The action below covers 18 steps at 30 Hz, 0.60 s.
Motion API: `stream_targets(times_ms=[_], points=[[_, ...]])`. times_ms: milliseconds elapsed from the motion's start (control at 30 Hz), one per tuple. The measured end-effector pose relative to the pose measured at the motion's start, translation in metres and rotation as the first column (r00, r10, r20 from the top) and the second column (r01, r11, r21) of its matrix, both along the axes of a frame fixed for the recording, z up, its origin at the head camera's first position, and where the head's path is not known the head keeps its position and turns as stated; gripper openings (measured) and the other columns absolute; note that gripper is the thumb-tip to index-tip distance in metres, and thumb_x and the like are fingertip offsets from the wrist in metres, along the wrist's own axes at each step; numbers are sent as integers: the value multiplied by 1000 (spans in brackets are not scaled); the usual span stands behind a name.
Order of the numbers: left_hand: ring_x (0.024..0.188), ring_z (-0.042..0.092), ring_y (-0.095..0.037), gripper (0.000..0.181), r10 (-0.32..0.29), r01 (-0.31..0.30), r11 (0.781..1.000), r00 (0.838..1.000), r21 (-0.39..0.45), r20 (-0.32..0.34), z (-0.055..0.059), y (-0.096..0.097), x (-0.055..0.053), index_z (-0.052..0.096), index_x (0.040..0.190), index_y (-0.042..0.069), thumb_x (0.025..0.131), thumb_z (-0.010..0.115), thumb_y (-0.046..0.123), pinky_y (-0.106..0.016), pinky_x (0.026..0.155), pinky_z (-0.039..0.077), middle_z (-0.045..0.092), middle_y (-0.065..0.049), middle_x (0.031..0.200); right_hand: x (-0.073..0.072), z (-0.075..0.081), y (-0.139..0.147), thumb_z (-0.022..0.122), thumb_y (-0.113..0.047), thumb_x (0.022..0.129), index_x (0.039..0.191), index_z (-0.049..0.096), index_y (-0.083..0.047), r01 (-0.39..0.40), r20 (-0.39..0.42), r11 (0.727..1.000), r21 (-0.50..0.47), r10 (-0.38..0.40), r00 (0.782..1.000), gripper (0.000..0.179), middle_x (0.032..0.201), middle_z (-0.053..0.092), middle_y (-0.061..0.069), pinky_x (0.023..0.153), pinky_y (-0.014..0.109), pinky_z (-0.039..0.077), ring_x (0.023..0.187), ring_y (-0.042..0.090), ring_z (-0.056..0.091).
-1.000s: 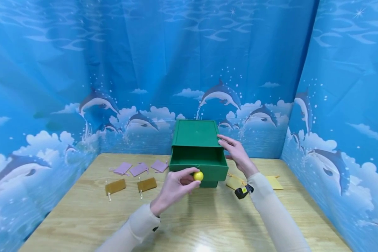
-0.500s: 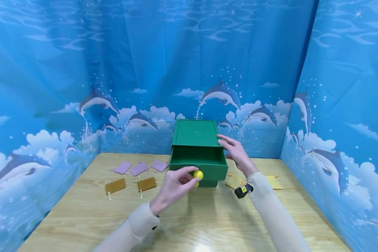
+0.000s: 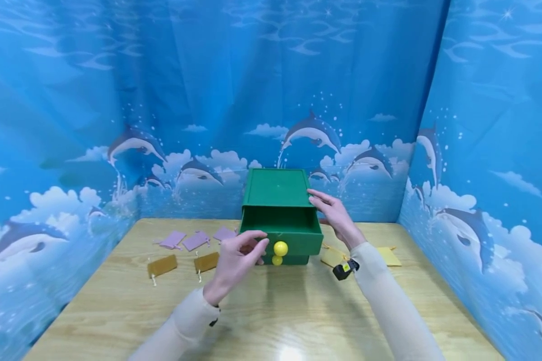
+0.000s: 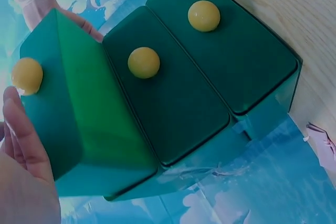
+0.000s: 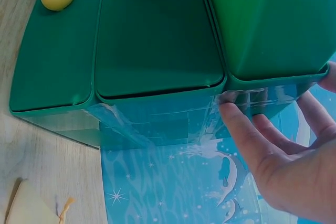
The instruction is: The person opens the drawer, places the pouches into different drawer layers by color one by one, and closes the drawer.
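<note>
A green three-drawer cabinet stands at the back middle of the table, its top drawer pulled out. The drawer's inside shows bare in the head view. On its front is a round yellow knob. My left hand is just left of this knob, fingers loosely bent and holding nothing. My right hand rests against the cabinet's right side near the top, its fingers extended along the wall. The middle drawer and bottom drawer are pushed in, each with a yellow knob.
Left of the cabinet lie several small drawstring pouches: purple ones behind, brown ones in front. Yellow pouches lie to the right, partly behind the right arm. A blue dolphin-print curtain surrounds the wooden table.
My left hand has let go of the top drawer's knob and moved left. The drawer stays out, and my right hand keeps its place on the cabinet's side. The head view shifts slightly.
</note>
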<state>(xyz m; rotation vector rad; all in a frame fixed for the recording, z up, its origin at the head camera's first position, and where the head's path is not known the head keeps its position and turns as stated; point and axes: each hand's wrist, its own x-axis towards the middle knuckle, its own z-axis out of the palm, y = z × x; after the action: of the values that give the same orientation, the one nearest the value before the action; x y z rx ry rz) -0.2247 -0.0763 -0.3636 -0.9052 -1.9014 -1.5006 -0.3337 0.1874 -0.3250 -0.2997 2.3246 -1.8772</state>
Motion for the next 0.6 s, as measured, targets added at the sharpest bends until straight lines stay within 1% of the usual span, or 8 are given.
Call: stream_targets(times_ms=[100,167,233,333,400,467,533,600], points=[[45,59,-28,9,7,-9,998,999,58,36,-1,-7,-4,69,96,-11,89,64,-9,-35,43,53,66,-21,65,1,1,-1,49,-37,103,152,38,-23,0,-1,1000,-2,0,1000,52,163,24,6,112,60,34,148,34,24],[43,56,-27,8,18,-27,994,997,110,74,-3,-12,-10,69,95,-11,91,63,-7,-32,41,51,64,-21,63,1,2,-1,49,-36,104,152,38,-22,2,-6,1000,-5,-2,1000,52,163,24,7,112,60,34,148,34,24],[41,53,-24,9,29,-51,984,991,170,127,-5,-17,-16,69,95,-11,92,63,-4,-28,39,49,63,-20,62,0,4,-1,49,-35,104,152,38,-21,2,-7,1000,-8,-2,1000,52,163,23,7,112,60,34,149,33,23],[41,51,-17,13,46,-92,969,978,229,202,-9,-25,-23,69,96,-10,94,64,2,-27,39,46,62,-17,60,0,4,-2,49,-36,104,152,38,-22,-2,-2,1000,-8,2,1000,52,163,23,6,112,60,34,149,33,23],[41,51,-16,16,51,-110,964,970,241,236,-11,-30,-26,70,98,-10,94,64,5,-27,40,46,62,-14,60,0,3,-2,49,-36,103,152,38,-23,-3,1,1000,-6,3,1000,52,163,23,6,112,60,34,149,33,24],[42,51,-17,18,58,-121,965,964,234,258,-12,-34,-28,70,100,-9,95,64,7,-28,40,46,62,-14,61,0,2,-2,49,-37,103,152,38,-23,-4,3,1000,-7,4,1000,52,163,23,5,112,60,34,148,34,24],[43,51,-18,19,61,-126,966,959,225,275,-13,-38,-30,69,101,-10,95,63,7,-29,41,47,62,-18,62,0,1,-2,49,-37,103,153,38,-23,-5,4,1000,-9,5,1000,52,163,23,6,112,60,33,148,35,24],[44,52,-18,19,62,-126,969,957,211,284,-14,-42,-33,69,102,-11,96,62,6,-29,41,47,61,-24,65,0,0,-1,49,-37,103,152,38,-23,-4,6,1000,-9,4,1000,53,163,23,6,112,61,33,148,36,24]])
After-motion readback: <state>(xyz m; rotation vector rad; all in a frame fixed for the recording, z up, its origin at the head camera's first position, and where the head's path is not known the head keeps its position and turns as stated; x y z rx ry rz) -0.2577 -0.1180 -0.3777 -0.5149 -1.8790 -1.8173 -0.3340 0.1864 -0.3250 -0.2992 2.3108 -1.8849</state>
